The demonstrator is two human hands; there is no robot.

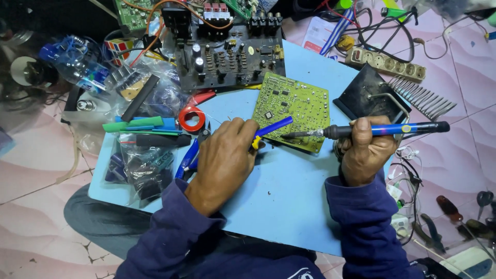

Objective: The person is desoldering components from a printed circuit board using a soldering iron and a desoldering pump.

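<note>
You are working over a light blue board laid on the pink tiled floor, and it carries most of what matters here. At its far edge sits a large dark circuit board crowded with capacitors and connectors. Nearer you, toward the right of the blue surface, lies a smaller green circuit board, flat and turned at a slight angle. To its right a black soldering-iron stand rests at the corner of the blue board, with a beige power strip beyond it on the tiles.

Your right hand is closed in a full fist around the blue soldering iron, held level, its metal tip reaching the near edge of the green board. Your left hand is curled shut on a blue and yellow tool, probably a desoldering pump, though your fingers hide most of it; its blue end points at the same edge, just beside the iron's tip. A red roll of tape lies just left of your left hand, near blue-handled pliers.
</note>
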